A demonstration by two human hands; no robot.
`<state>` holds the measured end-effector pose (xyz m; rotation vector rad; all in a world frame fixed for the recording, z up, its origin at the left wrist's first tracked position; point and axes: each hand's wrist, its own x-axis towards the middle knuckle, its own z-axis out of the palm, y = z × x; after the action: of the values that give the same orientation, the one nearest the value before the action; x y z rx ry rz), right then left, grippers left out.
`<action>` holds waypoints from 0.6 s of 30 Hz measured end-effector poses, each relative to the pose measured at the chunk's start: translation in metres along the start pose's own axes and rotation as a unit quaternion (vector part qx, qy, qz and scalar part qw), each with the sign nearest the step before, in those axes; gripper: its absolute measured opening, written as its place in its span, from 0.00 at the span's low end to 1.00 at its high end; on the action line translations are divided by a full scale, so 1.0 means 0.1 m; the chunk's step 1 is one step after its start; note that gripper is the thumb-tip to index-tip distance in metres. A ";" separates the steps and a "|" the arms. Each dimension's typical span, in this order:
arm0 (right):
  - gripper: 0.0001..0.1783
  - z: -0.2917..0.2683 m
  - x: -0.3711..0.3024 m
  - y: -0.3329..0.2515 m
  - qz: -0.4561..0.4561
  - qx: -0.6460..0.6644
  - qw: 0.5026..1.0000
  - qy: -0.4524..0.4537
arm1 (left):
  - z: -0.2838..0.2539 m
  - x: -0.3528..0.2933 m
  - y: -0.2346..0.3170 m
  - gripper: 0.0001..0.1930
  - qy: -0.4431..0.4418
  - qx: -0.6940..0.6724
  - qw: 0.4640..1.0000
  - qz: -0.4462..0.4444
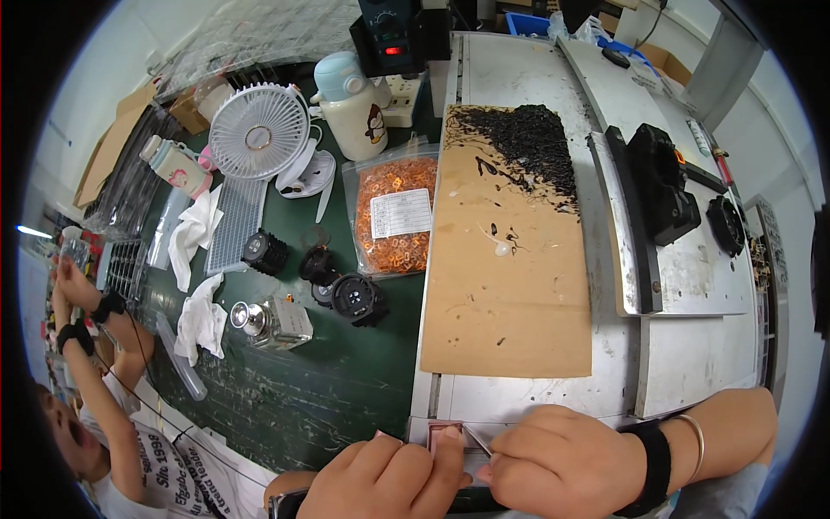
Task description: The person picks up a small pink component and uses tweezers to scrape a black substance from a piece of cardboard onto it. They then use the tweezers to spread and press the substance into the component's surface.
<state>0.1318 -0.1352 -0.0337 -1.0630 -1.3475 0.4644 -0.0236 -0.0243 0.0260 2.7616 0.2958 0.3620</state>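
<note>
My left hand (389, 477) presses its fingertips on a small pinkish-brown block (443, 430) at the near edge of the metal bench. My right hand (562, 458) is closed around thin metal tweezers (478, 444), whose tip points at the block. A black band and a thin bangle sit on my right wrist. Beyond the hands lies a brown cardboard sheet (510, 285) with a heap of small black parts (527, 143) at its far end.
On the green mat stand a white desk fan (259, 130), a pale bottle (354, 104), a clear bag of orange parts (393, 216), black round parts (359, 298) and white cloths (201, 320). Black fixtures (666, 186) sit on the right. Another person (112, 406) is at lower left.
</note>
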 end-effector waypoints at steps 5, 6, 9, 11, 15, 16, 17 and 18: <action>0.08 -0.33 0.45 -0.29 0.015 -0.135 0.960 -0.246 | 0.00 -0.02 0.01 0.19 -0.001 0.008 1.000 -0.009; 0.08 -0.33 0.45 -0.29 0.014 -0.135 0.960 -0.246 | 0.01 -0.02 0.00 0.19 0.003 0.009 1.000 -0.006; 0.09 -0.22 0.33 -0.21 0.056 -0.095 0.965 -0.239 | 0.01 -0.02 0.00 0.19 0.005 0.012 1.000 -0.002; 0.08 0.10 0.13 0.00 -0.014 0.015 0.997 0.069 | 0.02 -0.02 -0.01 0.20 0.002 0.012 1.000 -0.002; 0.09 -0.34 0.51 -0.31 -0.006 -0.136 0.959 -0.247 | -0.01 -0.01 -0.03 0.19 -0.008 0.008 1.000 0.004; 0.09 -0.35 0.50 -0.30 -0.010 -0.141 0.954 -0.264 | -0.02 -0.01 -0.03 0.19 -0.014 0.006 1.000 0.012; 0.09 -0.35 0.48 -0.29 -0.013 -0.147 0.948 -0.281 | -0.02 -0.01 -0.04 0.19 -0.014 0.006 1.000 0.011; 0.09 -0.25 0.36 -0.20 -0.013 -0.147 0.948 -0.281 | -0.03 -0.01 -0.04 0.19 -0.014 0.002 1.000 0.008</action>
<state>0.1571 -0.1247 0.0058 -1.2028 -1.9800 0.5863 -0.0254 -0.0203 0.0272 2.7725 0.2675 0.3258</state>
